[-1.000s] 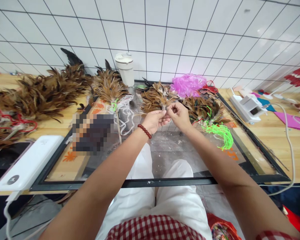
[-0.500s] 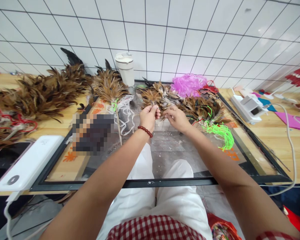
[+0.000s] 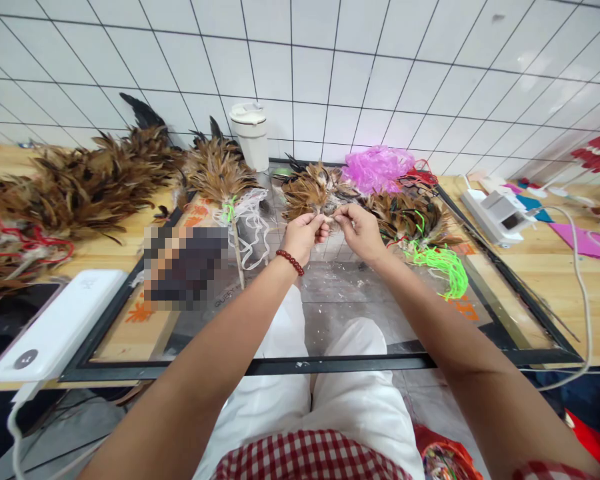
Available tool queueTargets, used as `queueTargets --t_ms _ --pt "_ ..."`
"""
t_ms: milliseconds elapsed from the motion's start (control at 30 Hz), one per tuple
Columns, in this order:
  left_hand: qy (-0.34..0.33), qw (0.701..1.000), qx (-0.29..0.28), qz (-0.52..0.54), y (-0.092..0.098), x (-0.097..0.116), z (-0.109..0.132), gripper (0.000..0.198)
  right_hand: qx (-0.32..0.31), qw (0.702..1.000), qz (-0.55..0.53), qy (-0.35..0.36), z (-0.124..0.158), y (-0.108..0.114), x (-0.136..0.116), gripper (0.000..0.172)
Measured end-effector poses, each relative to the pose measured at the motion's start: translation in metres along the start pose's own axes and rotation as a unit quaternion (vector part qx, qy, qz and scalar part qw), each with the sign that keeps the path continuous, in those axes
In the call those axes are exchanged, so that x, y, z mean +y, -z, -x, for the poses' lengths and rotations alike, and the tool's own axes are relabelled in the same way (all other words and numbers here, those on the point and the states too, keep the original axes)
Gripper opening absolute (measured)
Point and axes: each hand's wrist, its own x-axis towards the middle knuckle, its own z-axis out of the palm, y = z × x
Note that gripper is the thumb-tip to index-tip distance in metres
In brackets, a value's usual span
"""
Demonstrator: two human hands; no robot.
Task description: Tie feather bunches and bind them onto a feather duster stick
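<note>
Left hand (image 3: 304, 235): thumb + fingers pinched narrow on quill ends of feather bunch (image 3: 314, 193), red bead bracelet (image 3: 289, 262) on wrist.
Right hand (image 3: 361, 229): fingertips pinched tight on same quill ends, just beside left hand; can't tell if a thread is betw. the fingers.
Feather bunch: brown, held just above the glass panel (image 3: 330, 313), near its far edge, mid-width; tips fan away toward the wall.
Done (judged): one duster on stick (image 3: 225, 180) w/ green tie lies at panel's far-left corner; big heap of brown feathers (image 3: 80, 183) along table's far-left edge.
In hand (judged): bunch being gathered or tied at the base, not yet bound as far as I can see.
Left (judged): more loose feathers (image 3: 405, 213) + neon green cords (image 3: 443, 263) at panel's far-right side, apparently unused.
Other: white cup (image 3: 251, 135) at far edge by wall; white power bank (image 3: 60, 327) at near-left edge; pink plastic (image 3: 377, 168) behind right feathers.
</note>
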Motion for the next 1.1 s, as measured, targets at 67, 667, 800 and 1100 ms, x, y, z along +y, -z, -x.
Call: queueTargets --t_ms 67,667,800,1100 --pt "0.014 1.0 -0.008 -0.007 -0.001 0.001 0.001 0.012 0.005 1.0 -0.007 0.014 0.0 0.001 -0.001 0.016" --pt "0.005 1.0 -0.024 -0.015 -0.001 0.0 0.002 0.015 0.057 0.995 -0.052 -0.064 -0.006 0.002 0.018 0.017" --pt "0.008 1.0 -0.024 -0.014 0.0 0.001 0.002 0.016 -0.013 0.971 -0.204 -0.122 -0.008 0.003 0.013 0.024" --pt "0.104 0.97 -0.22 -0.008 0.004 0.005 0.007 0.02 -0.204 0.841 -0.443 -0.236 -0.005 0.012 0.002 0.04"
